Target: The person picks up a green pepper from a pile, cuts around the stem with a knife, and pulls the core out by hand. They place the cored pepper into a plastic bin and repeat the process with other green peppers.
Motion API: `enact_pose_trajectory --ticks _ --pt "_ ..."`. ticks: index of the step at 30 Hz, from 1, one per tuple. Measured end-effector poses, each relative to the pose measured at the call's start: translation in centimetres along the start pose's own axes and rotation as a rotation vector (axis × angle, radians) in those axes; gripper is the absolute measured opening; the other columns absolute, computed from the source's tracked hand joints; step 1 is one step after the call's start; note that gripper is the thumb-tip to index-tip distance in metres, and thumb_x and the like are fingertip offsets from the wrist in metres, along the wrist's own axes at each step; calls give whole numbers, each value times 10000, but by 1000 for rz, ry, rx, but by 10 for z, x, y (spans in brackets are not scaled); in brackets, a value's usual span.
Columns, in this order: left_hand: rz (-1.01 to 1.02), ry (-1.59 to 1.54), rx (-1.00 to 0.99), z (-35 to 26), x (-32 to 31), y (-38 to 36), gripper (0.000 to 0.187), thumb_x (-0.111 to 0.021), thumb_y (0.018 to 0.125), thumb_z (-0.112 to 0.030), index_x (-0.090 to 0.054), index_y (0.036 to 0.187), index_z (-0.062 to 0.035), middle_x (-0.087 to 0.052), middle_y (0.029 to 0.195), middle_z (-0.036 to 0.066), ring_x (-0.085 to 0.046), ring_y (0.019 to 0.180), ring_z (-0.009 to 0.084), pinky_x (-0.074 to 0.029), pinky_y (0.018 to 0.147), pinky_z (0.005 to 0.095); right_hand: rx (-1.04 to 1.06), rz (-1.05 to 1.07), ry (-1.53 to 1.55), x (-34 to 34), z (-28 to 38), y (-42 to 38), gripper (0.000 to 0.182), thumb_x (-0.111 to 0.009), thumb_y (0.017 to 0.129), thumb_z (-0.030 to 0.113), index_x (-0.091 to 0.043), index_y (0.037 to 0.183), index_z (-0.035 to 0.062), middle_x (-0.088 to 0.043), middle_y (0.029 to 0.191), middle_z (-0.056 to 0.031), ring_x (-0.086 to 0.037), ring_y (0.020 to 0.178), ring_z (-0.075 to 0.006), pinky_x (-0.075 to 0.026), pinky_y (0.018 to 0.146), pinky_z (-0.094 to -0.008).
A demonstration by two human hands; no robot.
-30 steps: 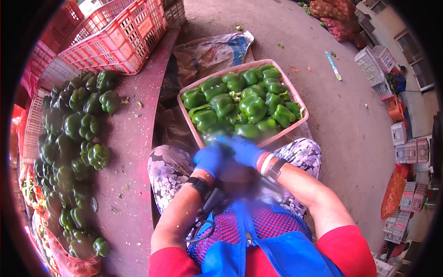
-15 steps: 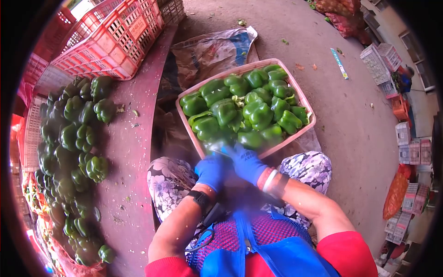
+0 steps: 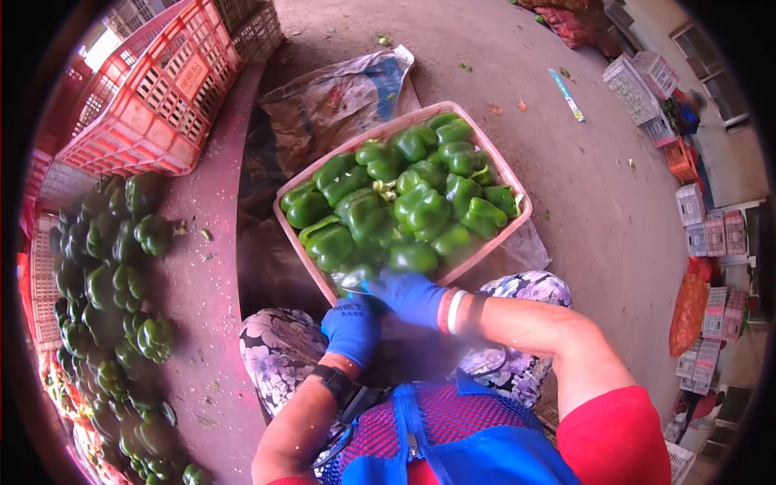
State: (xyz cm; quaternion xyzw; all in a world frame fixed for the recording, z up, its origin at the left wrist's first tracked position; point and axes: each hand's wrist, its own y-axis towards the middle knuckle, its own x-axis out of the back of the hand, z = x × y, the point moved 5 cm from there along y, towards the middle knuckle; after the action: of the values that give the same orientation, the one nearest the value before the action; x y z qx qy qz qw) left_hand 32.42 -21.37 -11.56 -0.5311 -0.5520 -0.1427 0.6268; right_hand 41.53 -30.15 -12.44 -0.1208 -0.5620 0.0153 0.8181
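A pink crate [image 3: 524, 212] full of green peppers [image 3: 424, 212] stands in front of my knees. Both hands wear blue gloves and meet at the crate's near edge. My left hand [image 3: 352, 327] is closed at the near left corner, but what it grips is blurred. Reaching across from the right, my right hand [image 3: 406, 296] has its fingers curled beside a small shiny object [image 3: 352, 283], perhaps a blade. Blur hides whether that object is in its grip.
A long heap of green peppers [image 3: 105, 291] lies on the floor to the left. Red crates [image 3: 149, 105] stand at the upper left. A crumpled sheet [image 3: 323, 105] lies beyond the pink crate. Stacked crates [image 3: 630, 89], filled sacks and a person [image 3: 689, 111] are at the right.
The whole view has shifted, so the crate and pepper heap appear further left and slightly lower. My right hand now reaches further over my left, and its forearm lies more level.
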Motion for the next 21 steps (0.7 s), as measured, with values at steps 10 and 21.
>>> enact_pose_trajectory --ticks 10,21 --pt "-2 -3 75 0 -7 4 616 -715 817 -603 -681 1080 -47 -732 978 151 -740 884 325 -593 732 442 1 -16 23 -11 -7 9 707 -681 842 277 -397 1453 63 -608 1109 -216 -674 965 -375 -557 798 -459" --pt "58 57 32 -3 -36 29 516 -702 871 -445 -635 1202 -55 -739 1039 188 -742 954 319 -589 763 443 -89 -22 126 -42 -19 26 558 -623 897 161 -432 1421 136 -639 1062 -221 -691 951 -407 -566 794 -480"
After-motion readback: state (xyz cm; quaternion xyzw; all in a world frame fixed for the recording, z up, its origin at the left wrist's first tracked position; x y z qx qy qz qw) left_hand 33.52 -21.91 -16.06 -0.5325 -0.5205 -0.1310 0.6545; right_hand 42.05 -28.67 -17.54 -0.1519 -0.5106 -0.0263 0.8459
